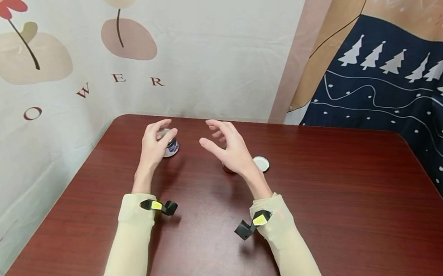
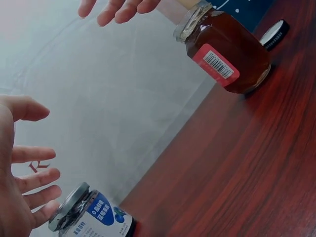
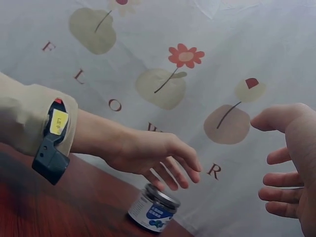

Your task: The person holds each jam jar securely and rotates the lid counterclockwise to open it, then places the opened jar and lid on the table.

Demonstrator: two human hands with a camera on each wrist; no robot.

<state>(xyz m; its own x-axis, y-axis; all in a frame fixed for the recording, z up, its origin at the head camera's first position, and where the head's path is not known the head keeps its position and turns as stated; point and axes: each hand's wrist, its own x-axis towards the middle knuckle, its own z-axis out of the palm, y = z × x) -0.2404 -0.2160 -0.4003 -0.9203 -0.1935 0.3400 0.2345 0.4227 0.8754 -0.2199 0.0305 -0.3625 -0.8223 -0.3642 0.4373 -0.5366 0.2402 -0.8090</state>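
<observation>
Your left hand (image 1: 154, 143) hangs beside the blueberry jam jar (image 2: 109, 213), fingers extended but loosely bent and gripping nothing; whether a fingertip grazes its metal lid (image 2: 69, 205), you cannot tell. Your right hand (image 1: 233, 150) is empty too, its thumb apart from the fingers, raised near the amber jar (image 2: 232, 49), which it mostly hides from the head view. The spread fingers leave room for a jar's round body, and each jar stands on its own hand's side, probably to keep both within easy reach.

The amber jar has no cover on its mouth; a loose lid (image 1: 261, 163) lies on the table (image 1: 353, 207) just beside it, pale face up, presumably set aside from that jar.

The amber jar is clear, faceted glass with dark, glossy contents and a red barcode label. The jam jar is squat, its white-and-blue label printed with blueberries. Beneath both, the tabletop is smooth, reddish-brown and wood-grained.
</observation>
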